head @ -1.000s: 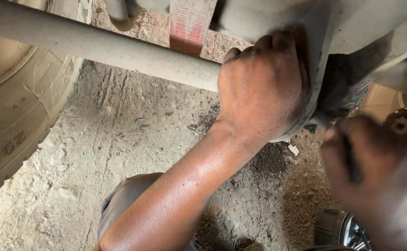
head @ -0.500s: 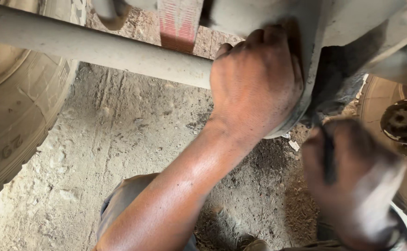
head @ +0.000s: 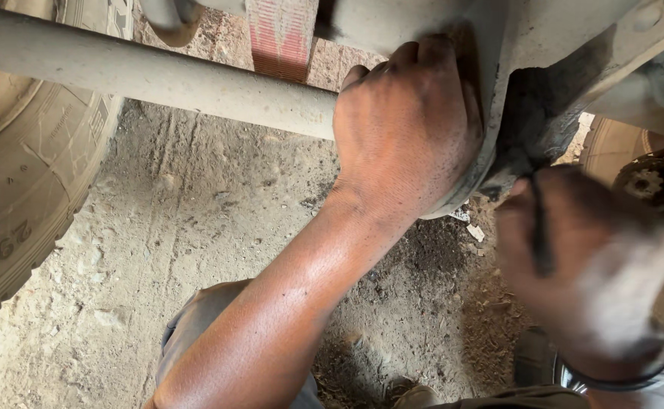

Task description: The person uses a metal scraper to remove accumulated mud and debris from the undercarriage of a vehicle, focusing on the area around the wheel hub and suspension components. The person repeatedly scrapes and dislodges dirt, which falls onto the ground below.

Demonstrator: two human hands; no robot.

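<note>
My left hand (head: 407, 129) is cupped over the round, dirty metal axle housing (head: 551, 45), with its fingers curled onto the housing's rim. A grey axle tube (head: 157, 72) runs left from under that hand. My right hand (head: 585, 273), blurred and with a dark band at its wrist, is closed around a thin dark tool (head: 540, 231). The tool's upper end is at the greasy lower edge of the housing. What the tool's tip touches is hidden.
A large tyre (head: 21, 174) fills the left edge. A red-orange strap (head: 280, 38) hangs behind the tube. A wheel hub (head: 654, 182) shows at the right. Dry, oil-stained dirt ground (head: 195, 227) lies below, and my knee (head: 203, 326) is at the bottom.
My right hand has moved up and left with the tool, from the lower right to the housing's lower edge. My left hand has stayed on the housing.
</note>
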